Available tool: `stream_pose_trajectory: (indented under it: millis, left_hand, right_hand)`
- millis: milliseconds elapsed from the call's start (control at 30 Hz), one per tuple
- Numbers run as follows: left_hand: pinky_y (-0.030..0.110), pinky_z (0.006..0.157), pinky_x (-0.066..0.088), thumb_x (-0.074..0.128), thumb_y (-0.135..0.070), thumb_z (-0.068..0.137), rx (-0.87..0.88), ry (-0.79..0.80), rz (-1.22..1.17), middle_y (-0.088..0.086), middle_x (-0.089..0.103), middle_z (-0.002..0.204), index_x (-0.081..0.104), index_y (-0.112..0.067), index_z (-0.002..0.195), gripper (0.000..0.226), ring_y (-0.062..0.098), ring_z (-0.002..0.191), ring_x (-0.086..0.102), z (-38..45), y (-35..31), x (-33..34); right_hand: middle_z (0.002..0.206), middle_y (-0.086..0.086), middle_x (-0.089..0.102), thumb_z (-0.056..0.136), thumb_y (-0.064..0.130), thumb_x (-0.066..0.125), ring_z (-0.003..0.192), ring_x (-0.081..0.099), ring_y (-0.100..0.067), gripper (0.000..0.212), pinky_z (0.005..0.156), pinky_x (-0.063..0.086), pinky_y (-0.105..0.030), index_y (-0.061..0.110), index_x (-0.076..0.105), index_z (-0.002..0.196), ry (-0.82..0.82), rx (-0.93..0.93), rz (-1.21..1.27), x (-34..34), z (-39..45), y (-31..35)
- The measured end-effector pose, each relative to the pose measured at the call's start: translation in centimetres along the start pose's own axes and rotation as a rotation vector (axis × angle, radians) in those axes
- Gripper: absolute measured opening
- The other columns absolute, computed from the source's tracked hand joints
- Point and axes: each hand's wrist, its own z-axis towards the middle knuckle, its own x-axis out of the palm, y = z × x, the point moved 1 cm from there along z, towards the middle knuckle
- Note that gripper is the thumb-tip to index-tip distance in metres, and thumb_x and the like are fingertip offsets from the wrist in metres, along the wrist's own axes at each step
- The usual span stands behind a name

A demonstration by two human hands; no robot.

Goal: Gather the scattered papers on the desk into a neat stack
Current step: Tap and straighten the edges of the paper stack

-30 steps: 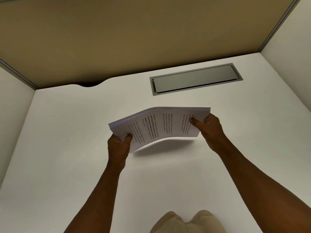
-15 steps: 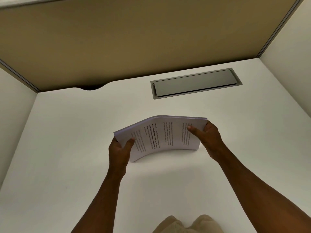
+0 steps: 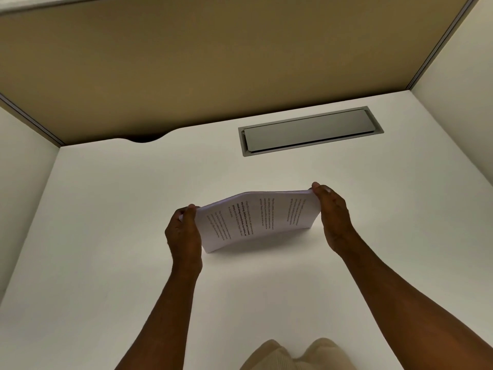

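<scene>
Both hands, left hand [image 3: 184,231] and right hand [image 3: 334,213], grip the upright paper stack [image 3: 256,218] between them.

left hand [image 3: 184,231] and right hand [image 3: 334,213] clamped, forearms extended forward

Both forearms are bare, with no sleeves, watch or rings showing on the left hand [image 3: 184,233] or right hand [image 3: 334,217]. At the bottom edge, beige ribbed fabric [image 3: 296,355] forms two rounded humps.
</scene>
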Motion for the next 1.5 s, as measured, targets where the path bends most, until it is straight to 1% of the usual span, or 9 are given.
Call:
stream_pose_trajectory:
  millis: [133, 233, 300, 433, 533, 767, 967, 1233, 1500]
  left_hand:
    - [0.019, 0.063, 0.040, 0.054, -0.017, 0.095, 0.038, 0.022, 0.018, -0.007, 0.060, 0.078, 0.063, -0.022, 0.079, 0.020, 0.007, 0.073, 0.055, -0.1, 0.0, -0.2]
    - [0.014, 0.063, 0.044, 0.060, -0.023, 0.092, 0.069, 0.127, 0.015, -0.009, 0.060, 0.088, 0.059, -0.022, 0.092, 0.001, -0.001, 0.075, 0.058, -0.1, 0.5, -0.5]
    - [0.012, 0.065, 0.047, 0.065, -0.024, 0.079, 0.119, 0.178, 0.077, -0.007, 0.059, 0.094, 0.055, -0.021, 0.101, 0.024, -0.003, 0.079, 0.058, 0.0, 1.1, -1.0]
    - [0.020, 0.072, 0.050, 0.057, -0.013, 0.066, 0.099, 0.174, 0.224, -0.006, 0.060, 0.097, 0.052, -0.024, 0.104, 0.040, 0.008, 0.091, 0.058, 0.0, 2.3, -1.2]
    - [0.026, 0.070, 0.051, 0.055, -0.015, 0.068, 0.039, 0.165, 0.235, -0.004, 0.064, 0.091, 0.058, -0.027, 0.092, 0.028, 0.015, 0.086, 0.062, 0.4, 2.4, -0.9]
    - [0.019, 0.062, 0.050, 0.057, -0.013, 0.073, 0.066, 0.176, 0.245, 0.001, 0.065, 0.085, 0.062, -0.013, 0.095, 0.022, 0.013, 0.078, 0.061, 1.2, 2.0, -0.8]
    - [0.024, 0.068, 0.049, 0.062, 0.003, 0.084, 0.010, 0.181, 0.288, 0.000, 0.065, 0.091, 0.059, -0.015, 0.101, 0.024, 0.021, 0.087, 0.062, 1.2, 3.0, -0.4]
    - [0.012, 0.058, 0.051, 0.064, 0.002, 0.084, 0.084, 0.196, 0.288, -0.002, 0.065, 0.087, 0.060, -0.011, 0.102, 0.022, 0.012, 0.081, 0.063, 1.3, 2.4, -0.4]
    - [0.024, 0.070, 0.053, 0.063, 0.001, 0.085, -0.029, 0.202, 0.294, 0.001, 0.065, 0.092, 0.058, -0.014, 0.104, 0.025, 0.017, 0.086, 0.062, 1.3, 4.1, -0.7]
  right_hand:
    - [0.056, 0.020, 0.056, 0.098, 0.033, 0.049, 0.055, 0.049, 0.006, 0.041, 0.064, 0.035, -0.024, -0.007, 0.055, 0.092, -0.027, -0.015, -0.022, 0.0, 0.1, -0.1]
    - [0.066, 0.016, 0.061, 0.090, 0.053, 0.054, 0.067, 0.054, -0.003, 0.046, 0.064, 0.040, -0.023, 0.007, 0.059, 0.086, -0.022, -0.035, -0.054, 0.1, -0.1, 0.0]
    - [0.077, 0.011, 0.063, 0.068, 0.073, 0.063, 0.072, 0.058, -0.004, 0.055, 0.062, 0.045, -0.017, 0.021, 0.058, 0.087, 0.022, -0.065, -0.110, -0.1, -0.4, 0.1]
    - [0.090, 0.006, 0.062, 0.075, 0.029, 0.082, 0.073, 0.059, 0.007, 0.041, 0.059, 0.046, -0.008, 0.015, 0.056, 0.103, 0.093, -0.128, -0.295, -0.8, -0.6, -0.7]
    - [0.088, 0.008, 0.064, 0.084, 0.011, 0.072, 0.082, 0.060, -0.010, 0.020, 0.061, 0.046, -0.008, 0.022, 0.059, 0.095, 0.079, -0.131, -0.360, -1.2, -0.1, -1.1]
    - [0.088, 0.009, 0.066, 0.088, 0.005, 0.066, 0.083, 0.062, -0.007, 0.027, 0.063, 0.048, -0.008, 0.031, 0.060, 0.088, 0.051, -0.084, -0.212, -1.3, 0.5, -0.5]
    - [0.101, -0.001, 0.069, 0.086, 0.004, 0.067, 0.102, 0.064, -0.026, 0.029, 0.090, 0.053, -0.040, 0.031, 0.064, 0.096, 0.094, 0.009, -0.148, -1.2, 0.7, -1.6]
    - [0.099, 0.001, 0.070, 0.086, 0.005, 0.068, 0.096, 0.065, -0.020, 0.027, 0.083, 0.052, -0.031, 0.030, 0.065, 0.096, 0.062, -0.009, -0.085, -1.6, 0.6, -1.3]
    - [0.099, 0.004, 0.069, 0.087, 0.005, 0.067, 0.099, 0.066, -0.022, 0.030, 0.085, 0.055, -0.033, 0.033, 0.062, 0.096, 0.090, 0.037, -0.172, -1.4, 0.4, -2.0]
